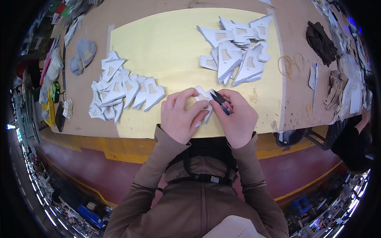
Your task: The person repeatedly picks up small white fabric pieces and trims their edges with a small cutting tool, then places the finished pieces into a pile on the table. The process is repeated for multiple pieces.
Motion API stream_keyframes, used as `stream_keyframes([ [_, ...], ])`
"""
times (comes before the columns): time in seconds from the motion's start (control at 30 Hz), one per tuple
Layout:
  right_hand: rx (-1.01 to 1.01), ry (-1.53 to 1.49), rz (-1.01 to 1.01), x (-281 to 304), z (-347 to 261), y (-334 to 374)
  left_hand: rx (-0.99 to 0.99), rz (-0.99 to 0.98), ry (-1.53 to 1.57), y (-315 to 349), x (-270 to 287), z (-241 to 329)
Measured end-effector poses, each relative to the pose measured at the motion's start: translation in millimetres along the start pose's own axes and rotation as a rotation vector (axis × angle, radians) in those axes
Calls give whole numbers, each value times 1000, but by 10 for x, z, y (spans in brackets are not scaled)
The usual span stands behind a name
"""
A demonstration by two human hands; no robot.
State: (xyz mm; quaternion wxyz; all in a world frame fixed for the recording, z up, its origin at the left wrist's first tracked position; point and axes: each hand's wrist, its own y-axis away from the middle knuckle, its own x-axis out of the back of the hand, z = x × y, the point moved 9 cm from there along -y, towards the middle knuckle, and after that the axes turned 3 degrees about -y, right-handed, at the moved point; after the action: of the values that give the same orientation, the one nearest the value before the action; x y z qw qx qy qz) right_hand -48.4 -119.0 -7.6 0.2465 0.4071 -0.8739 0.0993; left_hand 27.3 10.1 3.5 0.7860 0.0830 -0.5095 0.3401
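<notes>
My left hand (178,115) pinches a small white cut piece (201,91) with a window-like opening, near the front edge of the table. In my right hand (240,119) is a pair of black thread snips (219,98), gripped between thumb and fingers. Their blades point up and left, against the right side of the piece, and the right fingertips are close to it too. Part of the piece is hidden by my fingers. To the left lies a loose pile of similar white pieces (127,87). Another pile (228,57) lies farther off to the right.
A yellow sheet (170,43) covers the table's middle. Rubber bands (288,65), a white-handled tool (312,77), dark cloth (320,41) and a tied brown bundle (337,87) lie right. Grey cloth pieces (83,55) lie left. Another person (353,141) is at the right edge.
</notes>
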Motion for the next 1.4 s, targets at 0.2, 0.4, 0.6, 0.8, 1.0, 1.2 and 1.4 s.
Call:
stream_keyframes([
  [0.2,69,-21,31,25,28,0,-89,35,-49,41,34,55],
  [0.4,101,-41,53,50,10,-1,-140,-16,-112,4,38,101],
  [0.6,83,-36,50,48,17,6,-145,2,-142,58,10,68],
  [0.8,105,-4,45,53,16,6,-144,-26,-178,62,-15,103],
  [1.0,140,-15,64,45,7,5,-134,-18,-185,64,4,112],
  [1.2,145,-7,57,50,3,5,-138,-21,-156,72,-6,95],
  [1.4,107,-17,50,57,1,-7,-116,8,-142,61,-2,97],
])
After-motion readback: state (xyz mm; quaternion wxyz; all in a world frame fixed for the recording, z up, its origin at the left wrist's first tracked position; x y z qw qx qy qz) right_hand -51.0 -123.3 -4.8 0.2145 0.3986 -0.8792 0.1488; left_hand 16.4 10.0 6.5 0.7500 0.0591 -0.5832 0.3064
